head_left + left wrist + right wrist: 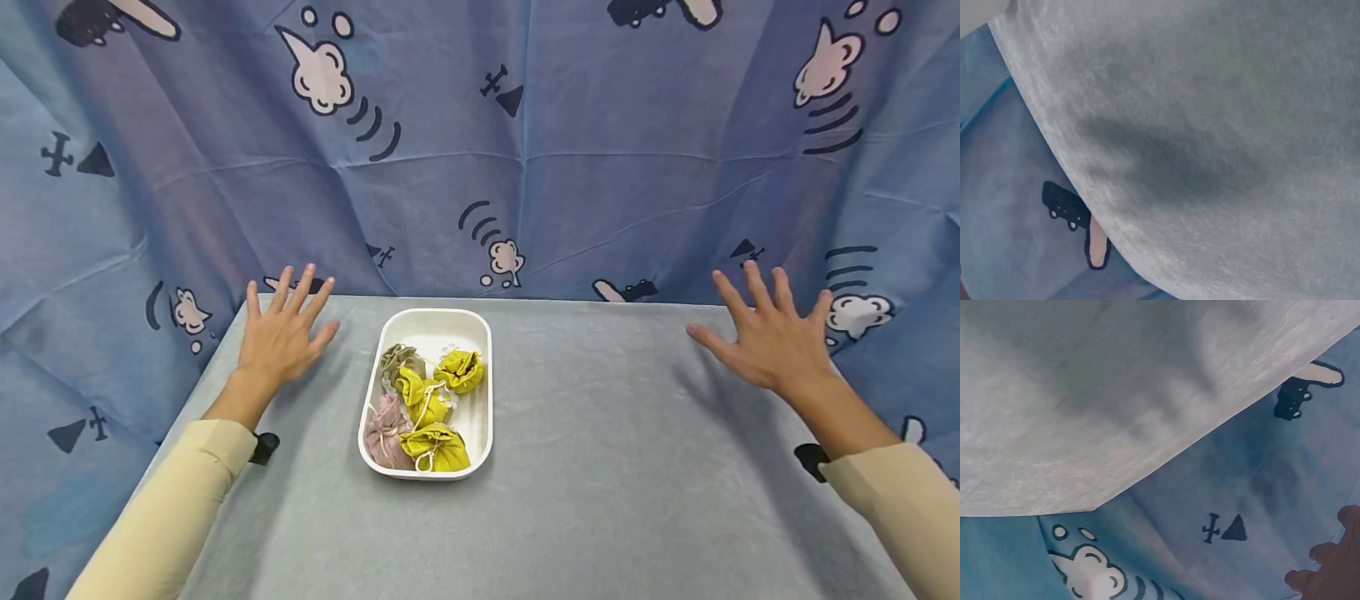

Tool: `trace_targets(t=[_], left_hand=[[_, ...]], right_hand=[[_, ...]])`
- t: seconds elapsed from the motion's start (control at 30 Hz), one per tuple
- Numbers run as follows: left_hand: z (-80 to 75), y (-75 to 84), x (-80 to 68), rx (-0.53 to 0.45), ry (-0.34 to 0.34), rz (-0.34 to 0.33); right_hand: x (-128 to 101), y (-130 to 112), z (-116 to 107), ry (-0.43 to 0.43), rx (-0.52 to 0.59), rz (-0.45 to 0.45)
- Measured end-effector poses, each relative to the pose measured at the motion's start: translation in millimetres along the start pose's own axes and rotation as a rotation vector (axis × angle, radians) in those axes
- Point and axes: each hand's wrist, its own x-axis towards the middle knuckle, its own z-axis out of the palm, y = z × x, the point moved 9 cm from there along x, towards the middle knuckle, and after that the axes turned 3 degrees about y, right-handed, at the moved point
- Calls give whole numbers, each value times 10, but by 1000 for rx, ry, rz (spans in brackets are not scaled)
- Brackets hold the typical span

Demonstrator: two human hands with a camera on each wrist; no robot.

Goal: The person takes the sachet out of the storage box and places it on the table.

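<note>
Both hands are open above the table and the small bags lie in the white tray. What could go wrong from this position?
1. The pouches are piled close, with loose drawstrings; lifting one may drag a neighbour out.
2. The white tray looks light; a one-handed pull could slide or tip it on the grey cloth.
3. The right hand hovers near the table's far right corner, farther from the tray than the left hand, so its reach is longer.

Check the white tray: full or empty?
Partly full. The white tray holds five small drawstring pouches: three yellow pouches, one grey pouch and one pink pouch. Its far end is bare. Neither hand touches it.
</note>
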Motion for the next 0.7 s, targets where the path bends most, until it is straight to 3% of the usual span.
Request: trace_targets(t=[0.43,0.7], left_hand=[[-30,222,-30,-77,-34,116],[45,368,-60,-158,-107,182]], right_hand=[[-52,-453,-147,40,47,-102],[-111,-781,-218,47,42,-199]])
